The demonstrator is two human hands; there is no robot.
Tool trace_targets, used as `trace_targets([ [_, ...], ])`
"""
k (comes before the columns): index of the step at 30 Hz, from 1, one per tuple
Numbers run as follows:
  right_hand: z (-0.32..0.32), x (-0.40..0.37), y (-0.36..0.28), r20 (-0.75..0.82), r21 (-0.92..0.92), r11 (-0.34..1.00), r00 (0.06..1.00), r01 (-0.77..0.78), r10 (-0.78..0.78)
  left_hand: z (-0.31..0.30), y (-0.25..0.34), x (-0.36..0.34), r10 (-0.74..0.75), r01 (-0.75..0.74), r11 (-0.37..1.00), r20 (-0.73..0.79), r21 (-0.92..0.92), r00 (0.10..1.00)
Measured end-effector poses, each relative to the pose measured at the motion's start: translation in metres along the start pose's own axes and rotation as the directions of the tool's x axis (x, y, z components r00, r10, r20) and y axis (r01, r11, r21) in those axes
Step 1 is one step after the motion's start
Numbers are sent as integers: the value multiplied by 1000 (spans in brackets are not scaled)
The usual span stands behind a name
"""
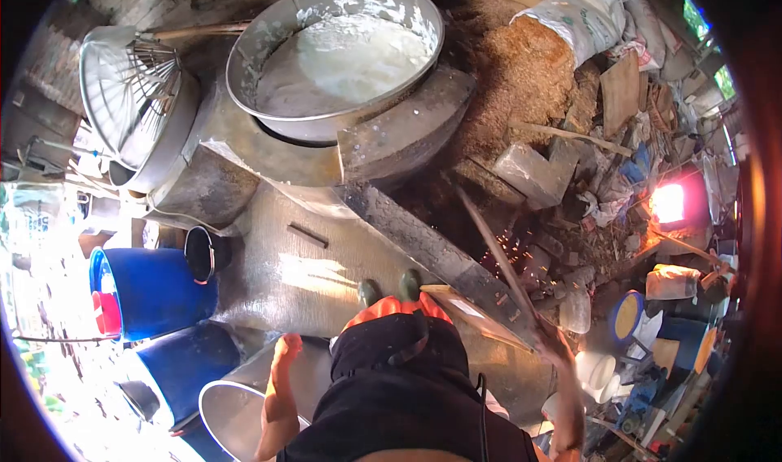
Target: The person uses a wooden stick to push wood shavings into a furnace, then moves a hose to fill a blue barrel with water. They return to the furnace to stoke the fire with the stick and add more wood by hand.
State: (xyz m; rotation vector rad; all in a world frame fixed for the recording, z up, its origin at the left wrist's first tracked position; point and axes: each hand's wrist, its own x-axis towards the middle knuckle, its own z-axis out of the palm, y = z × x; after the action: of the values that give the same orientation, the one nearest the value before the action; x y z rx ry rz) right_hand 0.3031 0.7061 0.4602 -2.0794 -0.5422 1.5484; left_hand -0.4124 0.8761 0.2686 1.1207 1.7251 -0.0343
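Note:
My right hand [555,346] is closed around a long stick [497,254], which slants away over a low concrete ledge [432,246] into a dark pit. Small sparks [503,250] fly beside the stick. My left hand [287,348] hangs at my side with its fingers curled and nothing visible in them. Below it is the rim of a large metal pot [213,393]. Ahead stands a wide metal pan [326,118] on a masonry stove [407,132], with whitish, foamy liquid [350,63] inside.
Wood husks or shavings [521,79] spill from a white sack [582,18] at the far right. Blue barrels [159,293] line the left. A wooden board [481,319] leans on the ledge by my boots [410,284]. A short bar [307,235] lies on the floor.

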Motion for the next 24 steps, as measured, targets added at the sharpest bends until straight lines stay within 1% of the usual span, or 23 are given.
trace_targets([
  [1, 27, -3, -53, 30, 112, 982, 988, -152, 150, -5, 11, 8, 47, -47, 999, 11, 1, 999],
  [2, 37, 3, -75, 26, 114, 982, 988, -152, 150, -7, 10, 24, -7, 8, 999, 19, -48, 1000],
  [4, 47, 11, -101, 134, 85, 980, 977, -180, 168, -16, 14, 41, -45, 44, 981, -3, -187, 999],
  [6, 35, -4, -115, 110, 59, 981, 978, -184, 176, -25, 18, 29, -60, 24, 960, -122, -280, 991],
  [7, 28, -10, -122, 88, 35, 982, 979, -188, 184, -31, 10, 25, -77, 37, 954, -124, -296, 989],
  [8, 17, -14, -116, 85, 32, 982, 980, -185, 181, -34, -2, 16, -32, -20, 958, -176, -285, 984],
  [9, 2, -21, -101, -3, -112, 992, 998, -63, 63, -34, -20, 9, -63, 10, 967, -199, -254, 978],
  [10, -3, -27, -99, -51, -212, 977, 999, -29, 18, -31, -40, 3, -92, 42, 975, -221, -220, 971],
  [12, -15, -38, -95, -145, -413, 911, 987, 6, -72, -18, -53, -26, -140, 130, 989, -197, -63, 970],
  [13, -31, -27, -60, -180, -492, 859, 949, 142, -260, -8, -84, -25, -164, 165, 986, -123, -9, 979],
  [14, -28, -29, -67, -210, -527, 833, 923, 171, -323, 6, -121, -17, -190, 193, 980, -49, 48, 980],
  [15, -26, -32, -75, -240, -563, 803, 892, 195, -384, 21, -147, -13, -219, 231, 959, 91, -164, 971],
  [16, -11, -33, -108, -243, -565, 803, 891, 192, -384, 35, -170, -11, -243, 313, 883, 229, -350, 943],
  [17, 3, -31, -139, -282, -643, 766, 935, -18, -215, 42, -145, -24, -254, 300, 901, 178, -313, 951],
  [18, 8, -29, -153, -338, -703, 677, 940, -217, -49, 51, -123, -36, -265, 291, 917, 127, -275, 956],
  [19, 6, -5, -135, -335, -708, 674, 941, -213, -54, 56, -74, -58, -275, 285, 929, 75, -235, 959],
  [20, 5, 41, -99, -298, -757, 654, 893, -5, -338, 54, -81, -42, -272, 287, 928, 97, -236, 957],
  [21, 7, 75, -79, -242, -796, 573, 766, 195, -596, 52, -86, -27, -269, 290, 927, 118, -237, 956],
  [22, 13, 96, -84, -231, -798, 566, 762, 208, -606, 51, -91, -15, -258, 291, 928, 163, -234, 952],
  [23, 18, 117, -100, -209, -859, 491, 775, 146, -596, 48, -76, -15, -258, 290, 925, 154, -246, 954],
  [24, 24, 132, -120, -191, -908, 411, 791, 82, -581, 38, -37, -21, -183, 186, 963, 31, -195, 983],
])
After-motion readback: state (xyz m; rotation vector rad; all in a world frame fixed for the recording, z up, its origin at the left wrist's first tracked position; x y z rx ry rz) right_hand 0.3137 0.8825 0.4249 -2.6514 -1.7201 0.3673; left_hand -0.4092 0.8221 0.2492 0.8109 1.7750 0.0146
